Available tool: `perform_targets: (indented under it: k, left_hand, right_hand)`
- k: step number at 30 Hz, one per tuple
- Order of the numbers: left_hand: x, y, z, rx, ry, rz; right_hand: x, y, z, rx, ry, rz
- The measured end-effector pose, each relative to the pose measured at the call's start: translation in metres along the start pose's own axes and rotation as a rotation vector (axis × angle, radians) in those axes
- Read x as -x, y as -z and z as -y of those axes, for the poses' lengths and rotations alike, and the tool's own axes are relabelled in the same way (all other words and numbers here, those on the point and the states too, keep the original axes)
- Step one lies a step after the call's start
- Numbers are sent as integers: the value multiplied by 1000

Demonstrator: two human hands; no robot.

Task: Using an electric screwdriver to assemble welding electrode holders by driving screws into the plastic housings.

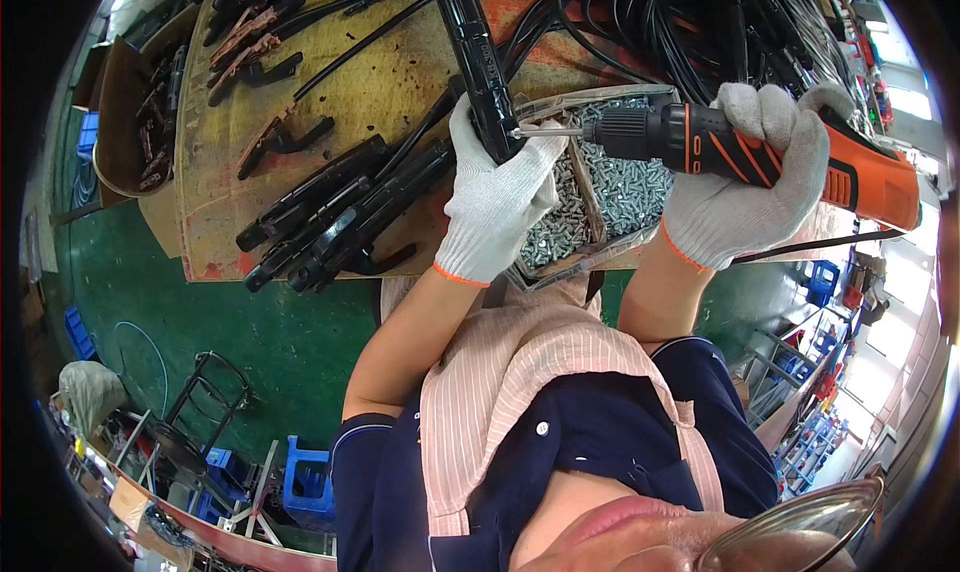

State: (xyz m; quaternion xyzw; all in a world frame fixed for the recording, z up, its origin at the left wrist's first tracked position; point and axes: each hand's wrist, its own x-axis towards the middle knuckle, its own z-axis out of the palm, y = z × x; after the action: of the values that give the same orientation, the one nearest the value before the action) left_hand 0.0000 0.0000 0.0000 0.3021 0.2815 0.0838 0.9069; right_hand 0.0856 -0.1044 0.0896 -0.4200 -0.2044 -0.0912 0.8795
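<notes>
Just left of the open screw box (588,194), my gloved left hand (500,197) is closed around the near end of a long, glossy black housing (475,57), which slants away past the box's far left corner. To the right of the box, my gloved right hand (740,212) wraps firmly around an orange and black power screwdriver (715,152), with no slack visible in that grip. Its thin metal bit (555,132) points left over the far part of the box and reaches the side of the housing, close to where my left hand holds it. I judge the fastening of this piece to be under way; whether a screw sits at the tip, or how deep it is, I cannot tell. Plenty of loose silver screws (632,187) fill both sides of the box's divider. On the worn bench (370,92), left of the box, several similar black handles (350,207) lie side by side; I cannot tell whether they are finished or waiting. Farther left of the box lie copper-coloured parts (260,144), which look unassembled, and beyond the box black cables (640,32) lie in heavy coils.
</notes>
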Motion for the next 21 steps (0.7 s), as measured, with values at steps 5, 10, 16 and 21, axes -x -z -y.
perform_targets:
  k: [5, 10, 16, 21]
  left_hand:
    - [0, -1, -4, -24, 10, 28]
    - [-1, 1, -3, -8, 19, 21]
    - [-3, 5, -1, 26, 61, 53]
    - [-3, 4, -1, 60, 70, 60]
  right_hand:
    - [2, -3, 4, 11, 29, 5]
    - [10, -22, -1, 333, 179, 2]
    - [17, -37, 12, 257, 81, -30]
    - [22, -33, 19, 261, 64, -3]
